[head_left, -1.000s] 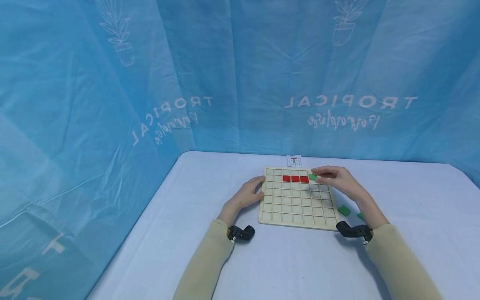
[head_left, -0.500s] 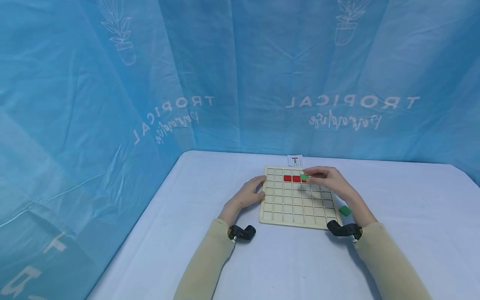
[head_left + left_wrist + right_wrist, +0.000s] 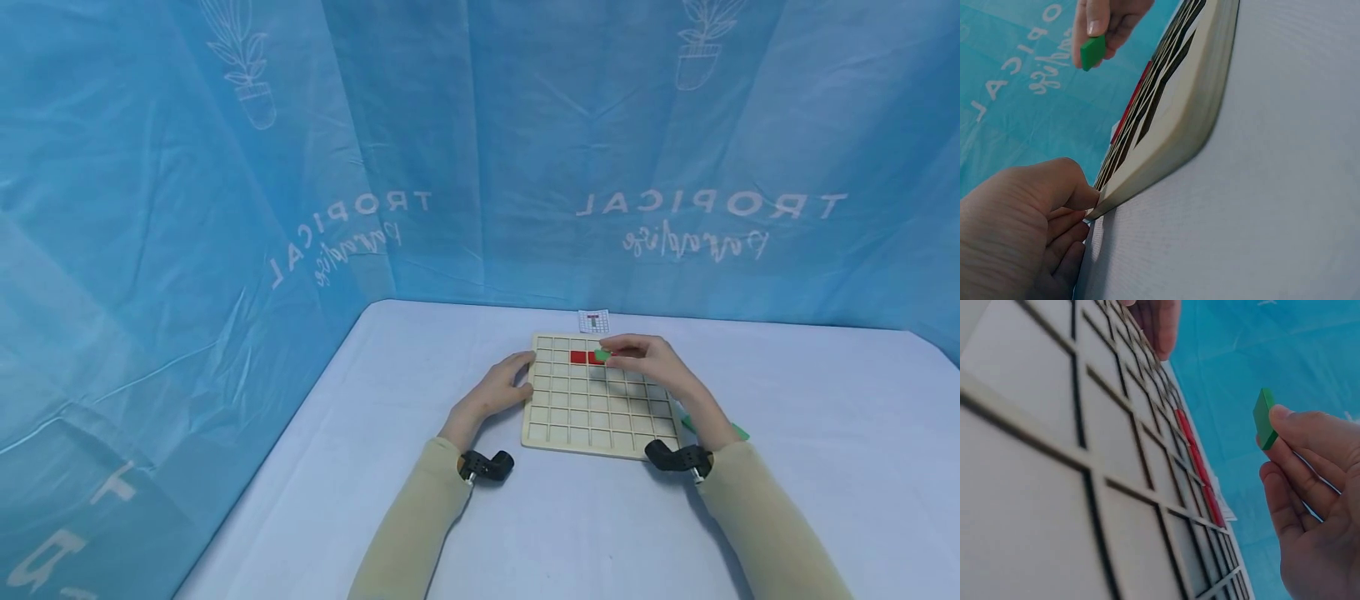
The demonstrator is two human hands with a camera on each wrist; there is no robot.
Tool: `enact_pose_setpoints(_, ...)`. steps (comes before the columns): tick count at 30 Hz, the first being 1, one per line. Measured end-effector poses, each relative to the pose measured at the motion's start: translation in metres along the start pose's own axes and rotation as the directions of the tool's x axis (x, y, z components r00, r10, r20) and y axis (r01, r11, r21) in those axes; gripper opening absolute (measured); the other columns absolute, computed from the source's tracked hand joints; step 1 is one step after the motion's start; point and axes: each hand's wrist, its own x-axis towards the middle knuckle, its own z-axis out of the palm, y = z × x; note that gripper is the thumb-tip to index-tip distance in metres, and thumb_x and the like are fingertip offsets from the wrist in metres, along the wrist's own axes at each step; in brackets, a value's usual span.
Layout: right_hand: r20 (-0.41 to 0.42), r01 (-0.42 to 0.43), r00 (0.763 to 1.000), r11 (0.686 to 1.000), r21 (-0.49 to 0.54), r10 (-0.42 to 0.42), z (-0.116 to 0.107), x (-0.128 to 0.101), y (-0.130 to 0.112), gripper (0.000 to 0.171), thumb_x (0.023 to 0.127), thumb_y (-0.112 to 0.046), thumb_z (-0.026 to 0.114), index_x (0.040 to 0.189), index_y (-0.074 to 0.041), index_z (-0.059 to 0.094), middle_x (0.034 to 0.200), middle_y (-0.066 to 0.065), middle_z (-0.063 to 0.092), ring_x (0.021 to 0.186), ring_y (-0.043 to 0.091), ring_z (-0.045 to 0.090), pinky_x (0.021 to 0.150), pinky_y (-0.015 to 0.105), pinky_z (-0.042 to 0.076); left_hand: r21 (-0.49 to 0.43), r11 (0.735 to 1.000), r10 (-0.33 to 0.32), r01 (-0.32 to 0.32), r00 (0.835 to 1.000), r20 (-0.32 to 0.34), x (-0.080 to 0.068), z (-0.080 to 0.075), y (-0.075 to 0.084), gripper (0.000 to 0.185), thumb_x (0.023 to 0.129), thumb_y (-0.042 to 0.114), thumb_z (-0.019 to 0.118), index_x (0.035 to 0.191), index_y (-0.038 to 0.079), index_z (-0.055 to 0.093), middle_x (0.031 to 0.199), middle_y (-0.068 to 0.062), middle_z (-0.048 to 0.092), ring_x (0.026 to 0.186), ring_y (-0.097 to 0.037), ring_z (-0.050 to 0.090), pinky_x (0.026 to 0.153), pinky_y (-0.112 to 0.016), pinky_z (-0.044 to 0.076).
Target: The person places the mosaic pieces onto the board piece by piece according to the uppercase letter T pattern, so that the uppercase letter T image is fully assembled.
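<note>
My right hand (image 3: 651,360) pinches a green square tile (image 3: 1265,419) between thumb and fingertips. The tile is held up over the wooden grid board (image 3: 579,418), near its upper rows. In the right wrist view three red tiles (image 3: 1197,464) lie side by side in one row of cells. From the head view the held tile and fingers hide part of that row. My left hand (image 3: 492,392) rests at the board's left edge, thumb and fingers spread along it. Its thumb touches the edge in the left wrist view.
Behind the board lies a small printed card (image 3: 593,322) with a gridded T-shaped pattern. Loose green tiles (image 3: 740,432) lie right of the board, partly hidden by my right wrist. A white cloth (image 3: 315,500) covers the table, and blue curtains (image 3: 420,150) hang behind and to the left.
My right hand has moved left with the green tile, from the right end of the red row to over the red tiles. My left hand has stayed at the board's edge.
</note>
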Motion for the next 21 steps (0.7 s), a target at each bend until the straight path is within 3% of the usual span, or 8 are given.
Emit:
enact_pose_setpoints(6,-0.015,0.026,1.0,1.0,-0.006,-0.026,0.004,0.0,0.009,0.045,0.088,-0.018,0.067,0.125,0.005,0.057,0.122,0.02,0.059,0.101,0.015,0.06,0.079,0.022,0.052,0.01,1.0,0.006,-0.006,1.0,0.007,0.0,0.001,0.001,0.064,0.086,0.013,0.054,0.146,0.003,0.033,0.149,-0.009,0.034,0.138,-0.021,0.026,0.113,-0.029,0.021)
enact_pose_setpoints(13,-0.057,0.052,0.997,0.998,-0.033,-0.054,0.013,0.002,0.021,0.04,0.088,-0.016,0.068,0.123,0.003,0.06,0.123,0.018,0.059,0.104,0.025,0.06,0.08,0.019,0.052,0.009,1.0,0.009,-0.009,1.0,0.002,0.0,0.001,0.001,0.064,0.086,0.013,0.053,0.145,0.002,0.033,0.149,-0.01,0.034,0.138,-0.021,0.026,0.113,-0.029,0.021)
enact_pose_setpoints(21,-0.103,0.05,0.993,0.99,-0.134,-0.064,0.019,0.006,0.031,0.035,0.088,-0.02,0.068,0.119,-0.006,0.065,0.119,0.009,0.062,0.103,0.022,0.059,0.086,0.03,0.051,0.027,1.0,0.013,-0.012,1.0,-0.006,0.001,0.001,-0.001,0.064,0.086,0.012,0.053,0.145,0.003,0.033,0.149,-0.01,0.034,0.138,-0.022,0.027,0.113,-0.029,0.021)
